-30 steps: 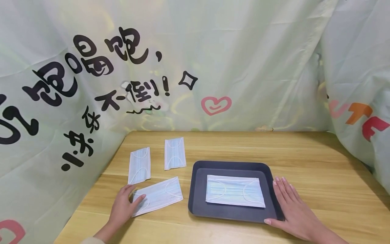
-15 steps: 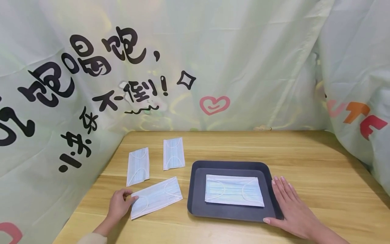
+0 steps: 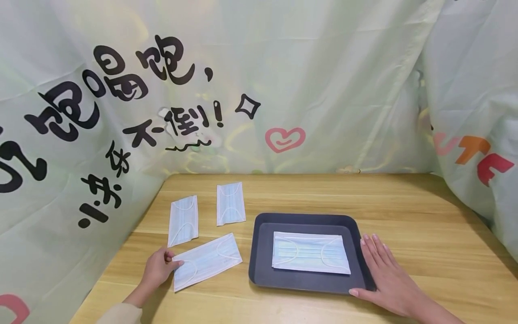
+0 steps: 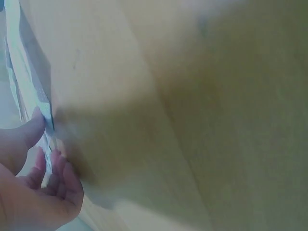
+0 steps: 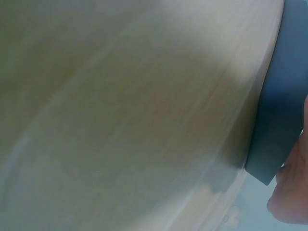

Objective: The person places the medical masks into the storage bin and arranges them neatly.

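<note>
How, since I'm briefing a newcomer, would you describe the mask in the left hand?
On the wooden table, look left of the dark tray. The slanted mask lies there, nearest the camera. Unlike its neighbours, its end is pinched by the left hand.

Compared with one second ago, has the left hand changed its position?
Yes. Against the dark tray in the head view, the left hand has shifted slightly left, farther from it, and pinches the left end of the nearest mask.

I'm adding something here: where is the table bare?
Bare: brown wooden table between the dark grey rectangular tray and pale green cloth backdrop, and right of the right hand. Crowded: left of the tray, three light blue pleated masks, one pinched by the left hand.
</note>
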